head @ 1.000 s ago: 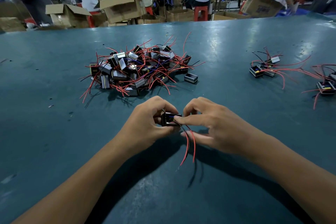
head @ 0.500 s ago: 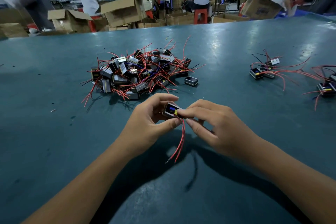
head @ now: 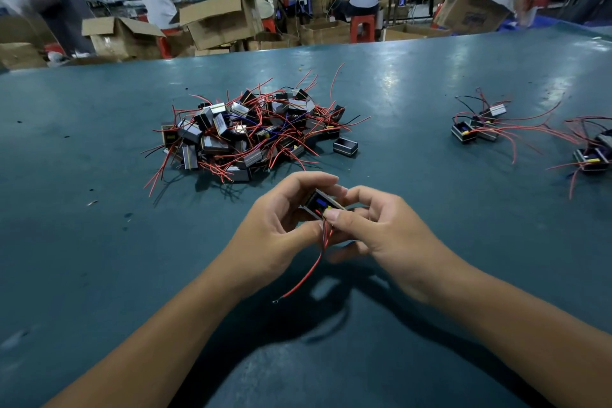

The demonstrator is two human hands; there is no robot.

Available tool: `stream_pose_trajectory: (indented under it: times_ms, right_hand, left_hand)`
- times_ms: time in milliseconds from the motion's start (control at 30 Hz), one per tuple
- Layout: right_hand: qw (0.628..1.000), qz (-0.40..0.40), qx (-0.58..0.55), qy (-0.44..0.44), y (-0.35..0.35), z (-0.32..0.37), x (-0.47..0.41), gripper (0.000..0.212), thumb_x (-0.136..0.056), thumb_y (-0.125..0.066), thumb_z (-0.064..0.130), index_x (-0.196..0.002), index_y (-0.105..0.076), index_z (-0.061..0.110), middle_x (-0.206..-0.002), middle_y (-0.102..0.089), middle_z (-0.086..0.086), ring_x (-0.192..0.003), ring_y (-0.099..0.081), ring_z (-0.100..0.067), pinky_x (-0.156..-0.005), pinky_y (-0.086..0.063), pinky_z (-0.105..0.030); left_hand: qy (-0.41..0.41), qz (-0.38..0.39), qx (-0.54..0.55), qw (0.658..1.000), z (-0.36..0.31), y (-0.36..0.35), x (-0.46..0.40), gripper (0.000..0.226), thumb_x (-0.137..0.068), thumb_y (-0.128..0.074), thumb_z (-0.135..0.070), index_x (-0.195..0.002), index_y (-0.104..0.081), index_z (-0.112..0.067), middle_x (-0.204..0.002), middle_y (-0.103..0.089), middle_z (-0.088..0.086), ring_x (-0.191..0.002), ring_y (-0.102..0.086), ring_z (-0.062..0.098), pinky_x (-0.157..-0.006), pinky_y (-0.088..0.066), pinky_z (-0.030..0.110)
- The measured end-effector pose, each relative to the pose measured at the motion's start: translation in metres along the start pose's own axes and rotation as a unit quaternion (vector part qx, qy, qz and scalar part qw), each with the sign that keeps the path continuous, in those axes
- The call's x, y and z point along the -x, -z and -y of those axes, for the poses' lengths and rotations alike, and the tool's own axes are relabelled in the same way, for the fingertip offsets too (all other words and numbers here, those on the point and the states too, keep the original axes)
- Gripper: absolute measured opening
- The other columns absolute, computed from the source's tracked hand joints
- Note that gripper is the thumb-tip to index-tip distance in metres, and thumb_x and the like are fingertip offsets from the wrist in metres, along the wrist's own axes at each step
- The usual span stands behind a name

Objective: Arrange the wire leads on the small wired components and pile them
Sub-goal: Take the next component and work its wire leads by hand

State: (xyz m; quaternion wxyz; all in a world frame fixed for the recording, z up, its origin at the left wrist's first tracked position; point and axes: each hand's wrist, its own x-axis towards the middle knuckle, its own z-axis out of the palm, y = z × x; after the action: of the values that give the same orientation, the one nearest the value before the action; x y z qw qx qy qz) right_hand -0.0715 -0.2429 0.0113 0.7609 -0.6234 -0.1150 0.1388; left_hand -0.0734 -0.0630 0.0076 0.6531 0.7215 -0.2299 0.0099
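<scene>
Head view, hands: left hand curls its fingers round a small wired component, held above the table; right hand pinches the red leads just under it, thumb pressed at the component's edge
Leads: hang down between the wrists; bare tip clear of the table
Big pile: beyond the hands, tangled; one lone component just beside its right edge
Small group: far right, well apart
Background: workers and cardboard boxes

Teal table, red leads, black component with blue and yellow inside
</scene>
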Motion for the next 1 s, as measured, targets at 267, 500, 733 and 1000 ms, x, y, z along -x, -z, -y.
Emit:
stream_pose_trajectory:
  times_ms: [267, 500, 733, 1000]
  right_hand:
    - [0.999, -0.024, 0.031, 0.019, -0.003, 0.005, 0.004, 0.013, -0.095, -0.062, 0.011, -0.093, -0.057, -0.001, -0.075, -0.073, -0.013, -0.071, -0.073, -0.024, -0.057, -0.057, -0.034]
    - [0.999, -0.023, 0.017, 0.037, -0.003, 0.007, 0.006, 0.010, -0.096, -0.056, 0.002, -0.087, -0.056, -0.001, -0.061, -0.069, -0.005, -0.057, -0.068, -0.016, -0.054, -0.057, -0.029]
    - [0.999, -0.030, 0.012, 0.039, -0.004, 0.009, 0.005, 0.013, -0.096, -0.056, 0.002, -0.083, -0.058, 0.003, -0.064, -0.070, -0.006, -0.058, -0.069, -0.019, -0.054, -0.056, -0.027]
    - [0.999, -0.014, 0.024, 0.021, -0.003, 0.013, 0.008, 0.011, -0.095, -0.059, 0.008, -0.090, -0.059, -0.002, -0.075, -0.072, -0.016, -0.067, -0.072, -0.028, -0.054, -0.057, -0.030]
  left_hand:
    - [-0.027, 0.008, -0.085, 0.996, -0.006, -0.002, 0.001, 0.041, -0.092, -0.061, -0.004, -0.131, -0.058, -0.015, -0.129, -0.066, 0.000, -0.116, -0.064, 0.027, -0.100, -0.052, 0.046]
    - [-0.089, -0.007, -0.217, 0.972, -0.008, -0.006, 0.005, 0.050, -0.096, -0.060, -0.031, -0.143, -0.047, -0.024, -0.140, -0.058, -0.013, -0.124, -0.058, 0.021, -0.095, -0.050, 0.049]
    - [-0.151, -0.043, -0.304, 0.940, -0.008, -0.005, 0.002, 0.043, -0.095, -0.066, -0.029, -0.135, -0.058, -0.017, -0.130, -0.062, -0.008, -0.118, -0.059, 0.011, -0.095, -0.046, 0.023]
    - [-0.236, -0.074, -0.321, 0.914, -0.009, -0.002, 0.000, 0.009, -0.096, -0.064, -0.009, -0.101, -0.071, -0.007, -0.120, -0.066, 0.004, -0.107, -0.066, 0.017, -0.088, -0.053, 0.032]
